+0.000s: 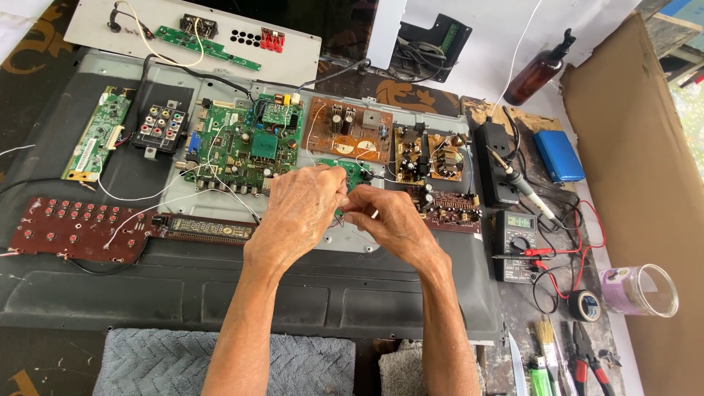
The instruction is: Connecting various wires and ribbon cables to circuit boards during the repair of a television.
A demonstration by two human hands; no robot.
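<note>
Here, the left hand [304, 209] and right hand [389, 220] meet fingertip to fingertip over a grey metal chassis [220, 286], both pinched narrow on thin wires [345, 213] held between them; how the wire ends lie is hidden by the fingers. Just beyond the fingertips, partly covered, lies a small green board [356, 172]. Past the left hand sits a large green main board [246, 147], with white leads trailing toward the hands. Farther left of that hand: a connector block [163, 126], a narrow green strip board [99, 136], and nearer, a dark red button board [73, 227] joined to a long display strip [205, 229]. Beyond the right hand lie a brown power board [348, 130] and smaller brown boards [433, 158]. Right of the right hand: a power strip [495, 165], a soldering iron [528, 192], a multimeter [517, 246] with red and black probes, a roll of black tape [584, 305], and a clear jar [642, 291]. Far beyond stands a brown pump bottle [539, 73].
</note>
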